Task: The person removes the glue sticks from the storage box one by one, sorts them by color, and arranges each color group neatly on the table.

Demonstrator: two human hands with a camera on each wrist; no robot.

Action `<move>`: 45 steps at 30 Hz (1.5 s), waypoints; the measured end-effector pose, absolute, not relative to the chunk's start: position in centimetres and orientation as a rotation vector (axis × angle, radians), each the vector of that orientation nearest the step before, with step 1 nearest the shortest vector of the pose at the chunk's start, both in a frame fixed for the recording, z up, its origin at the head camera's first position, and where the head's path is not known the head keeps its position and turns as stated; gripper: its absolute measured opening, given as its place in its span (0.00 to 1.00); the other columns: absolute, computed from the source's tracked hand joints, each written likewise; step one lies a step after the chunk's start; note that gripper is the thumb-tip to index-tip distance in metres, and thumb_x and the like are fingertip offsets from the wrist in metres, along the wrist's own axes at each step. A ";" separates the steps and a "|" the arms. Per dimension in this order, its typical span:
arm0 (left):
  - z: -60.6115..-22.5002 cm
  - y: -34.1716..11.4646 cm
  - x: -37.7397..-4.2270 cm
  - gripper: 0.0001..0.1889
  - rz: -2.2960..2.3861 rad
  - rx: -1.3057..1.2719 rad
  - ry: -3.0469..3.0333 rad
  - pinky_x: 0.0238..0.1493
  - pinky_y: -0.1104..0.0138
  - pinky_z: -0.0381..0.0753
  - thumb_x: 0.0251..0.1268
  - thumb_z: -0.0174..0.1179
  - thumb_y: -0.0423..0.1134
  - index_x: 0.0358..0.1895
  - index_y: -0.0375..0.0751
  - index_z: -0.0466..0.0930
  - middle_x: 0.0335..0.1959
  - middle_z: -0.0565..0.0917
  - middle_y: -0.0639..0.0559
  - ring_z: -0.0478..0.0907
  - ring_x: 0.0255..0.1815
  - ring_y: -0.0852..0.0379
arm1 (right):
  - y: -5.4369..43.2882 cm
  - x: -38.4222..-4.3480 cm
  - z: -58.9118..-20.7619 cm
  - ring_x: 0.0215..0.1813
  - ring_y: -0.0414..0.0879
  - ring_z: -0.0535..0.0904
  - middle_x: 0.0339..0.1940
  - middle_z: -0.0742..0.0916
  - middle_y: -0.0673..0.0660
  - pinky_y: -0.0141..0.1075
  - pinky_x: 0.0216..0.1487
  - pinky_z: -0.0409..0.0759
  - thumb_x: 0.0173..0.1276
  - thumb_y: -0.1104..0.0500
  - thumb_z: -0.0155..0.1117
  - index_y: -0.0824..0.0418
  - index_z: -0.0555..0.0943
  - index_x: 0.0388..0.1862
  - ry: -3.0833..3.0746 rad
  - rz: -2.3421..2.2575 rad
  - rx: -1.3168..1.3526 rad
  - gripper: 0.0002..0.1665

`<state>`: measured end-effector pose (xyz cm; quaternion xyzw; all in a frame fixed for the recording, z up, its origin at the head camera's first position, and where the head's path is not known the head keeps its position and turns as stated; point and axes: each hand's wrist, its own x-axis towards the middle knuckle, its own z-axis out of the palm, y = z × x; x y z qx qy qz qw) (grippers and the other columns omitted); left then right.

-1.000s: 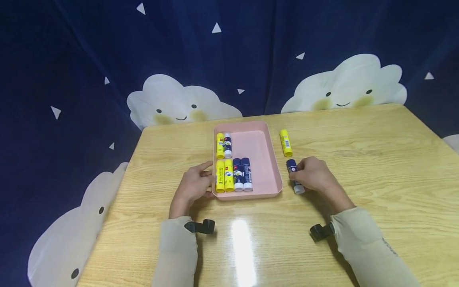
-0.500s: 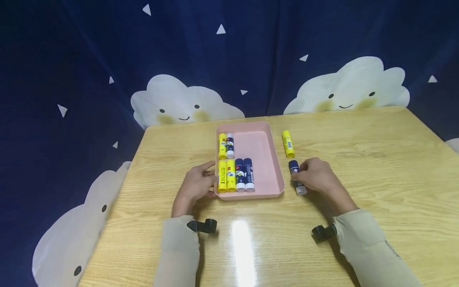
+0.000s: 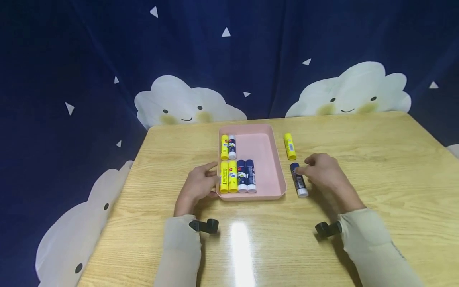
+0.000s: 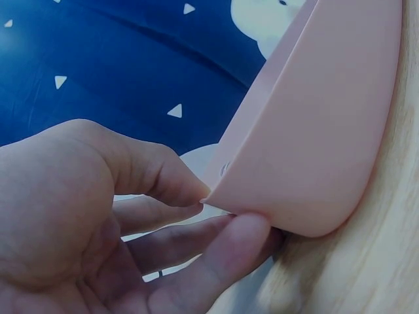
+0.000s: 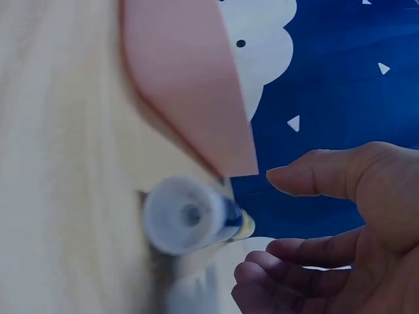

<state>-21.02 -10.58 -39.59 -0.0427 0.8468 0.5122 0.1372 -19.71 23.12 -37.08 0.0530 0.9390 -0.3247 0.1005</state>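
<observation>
A pink tray (image 3: 267,171) holds several glue sticks: a yellow one (image 3: 224,147) beside a navy and white one (image 3: 232,146) at the back left, and yellow (image 3: 233,176) and navy (image 3: 250,175) ones at the front left. My left hand (image 3: 198,184) pinches the tray's left edge, its thumb at the rim in the left wrist view. Right of the tray lies a loose navy glue stick (image 3: 299,181) with a white end, which also shows in the right wrist view. Close over it is my right hand (image 3: 324,171), thumb and fingers spread apart, holding nothing.
Another yellow glue stick (image 3: 290,146) lies behind the loose navy one, right of the tray. Everything is on a wooden table (image 3: 380,159). A dark blue curtain (image 3: 201,44) with clouds hangs behind the table's far edge.
My right hand has let go of the loose navy glue stick, its fingers drawing back and spreading. The left hand stays at the tray. The head view has shifted slightly.
</observation>
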 end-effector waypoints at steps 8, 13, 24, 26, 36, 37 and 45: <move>-39.8 -10.7 -21.1 0.32 1.483 -0.117 2.460 0.29 0.64 0.87 0.66 0.57 0.34 0.75 0.47 0.67 0.61 0.80 0.41 0.84 0.40 0.51 | 22.4 -21.2 -35.4 0.54 0.65 0.78 0.54 0.82 0.74 0.55 0.52 0.79 0.63 0.44 0.68 0.77 0.74 0.61 2.880 -1.002 0.073 0.41; -39.8 -10.6 -21.1 0.32 1.497 -0.123 2.448 0.29 0.64 0.88 0.66 0.58 0.34 0.75 0.47 0.67 0.61 0.79 0.41 0.84 0.41 0.51 | 21.6 -22.2 -34.3 0.54 0.64 0.78 0.55 0.82 0.72 0.54 0.53 0.79 0.64 0.45 0.68 0.76 0.73 0.63 2.873 -1.035 0.074 0.42; -39.8 -10.6 -21.2 0.33 1.514 -0.099 2.437 0.29 0.64 0.88 0.65 0.57 0.33 0.75 0.47 0.67 0.61 0.79 0.40 0.85 0.39 0.51 | 18.4 -24.3 -32.6 0.48 0.59 0.81 0.54 0.82 0.68 0.44 0.45 0.84 0.64 0.49 0.69 0.72 0.75 0.62 2.792 -1.210 0.105 0.35; -39.8 -10.6 -21.2 0.33 1.517 -0.094 2.434 0.29 0.63 0.88 0.64 0.57 0.32 0.75 0.47 0.67 0.61 0.79 0.40 0.85 0.39 0.51 | 17.7 -24.7 -32.3 0.48 0.59 0.81 0.54 0.81 0.67 0.43 0.45 0.84 0.64 0.50 0.70 0.71 0.75 0.62 2.766 -1.236 0.121 0.34; -40.0 -10.9 -21.1 0.33 1.516 -0.119 2.421 0.29 0.63 0.88 0.65 0.58 0.32 0.75 0.48 0.67 0.62 0.79 0.41 0.84 0.40 0.51 | 13.6 -26.9 -31.7 0.53 0.59 0.78 0.56 0.80 0.65 0.47 0.54 0.84 0.65 0.54 0.71 0.69 0.75 0.63 2.621 -1.358 0.132 0.32; -40.0 -10.9 -21.1 0.33 1.518 -0.112 2.420 0.29 0.63 0.88 0.65 0.58 0.32 0.75 0.47 0.67 0.62 0.79 0.40 0.84 0.40 0.51 | 13.2 -27.1 -31.6 0.53 0.59 0.79 0.56 0.80 0.65 0.47 0.54 0.84 0.65 0.54 0.71 0.69 0.75 0.63 2.612 -1.359 0.137 0.32; -39.8 -10.8 -21.1 0.33 1.528 -0.116 2.421 0.29 0.64 0.87 0.64 0.58 0.32 0.74 0.47 0.67 0.61 0.80 0.41 0.84 0.40 0.52 | 10.8 -29.0 -31.9 0.56 0.59 0.78 0.56 0.79 0.61 0.49 0.55 0.83 0.65 0.53 0.71 0.66 0.78 0.58 2.529 -1.419 0.158 0.26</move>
